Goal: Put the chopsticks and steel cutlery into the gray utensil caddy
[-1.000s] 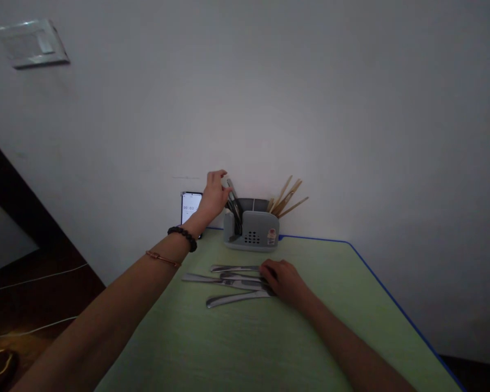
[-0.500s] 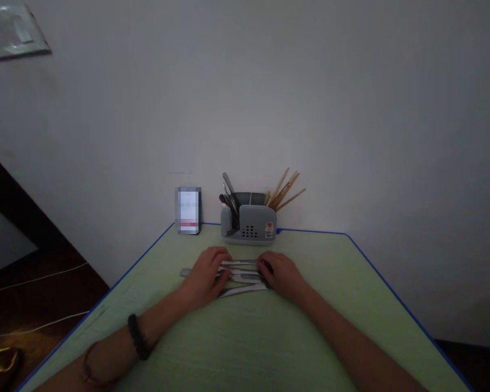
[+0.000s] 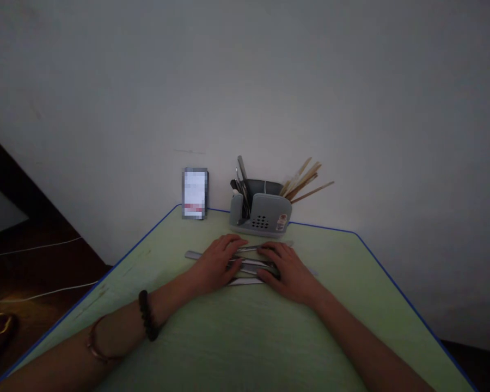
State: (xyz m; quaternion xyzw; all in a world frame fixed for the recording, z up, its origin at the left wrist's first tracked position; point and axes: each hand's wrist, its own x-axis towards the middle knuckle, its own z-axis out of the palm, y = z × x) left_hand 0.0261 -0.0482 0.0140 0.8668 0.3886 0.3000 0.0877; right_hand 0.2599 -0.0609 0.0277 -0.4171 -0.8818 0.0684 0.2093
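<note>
Several pieces of silver metal cutlery (image 3: 251, 270) lie side by side across the green table in front of me. My left hand (image 3: 218, 265) rests over their left part, fingers along the far side and thumb at the near side. From the right, my right hand (image 3: 288, 272) curls round the same pieces, its thumb near the closest one. One flat handle end sticks out left of my left hand. My hands hide most of the ends, so I cannot make out each kind.
Behind the hands stands a grey holder (image 3: 269, 209) with metal and dark utensils on its left and thin wooden sticks (image 3: 308, 177) on its right. A phone (image 3: 195, 193) leans on the wall left of it. The table (image 3: 245, 337) has a blue edge.
The camera view has shifted and tilted slightly. My right hand's fingers have stretched out and spread further over the cutlery. My left hand stays over its left part.
</note>
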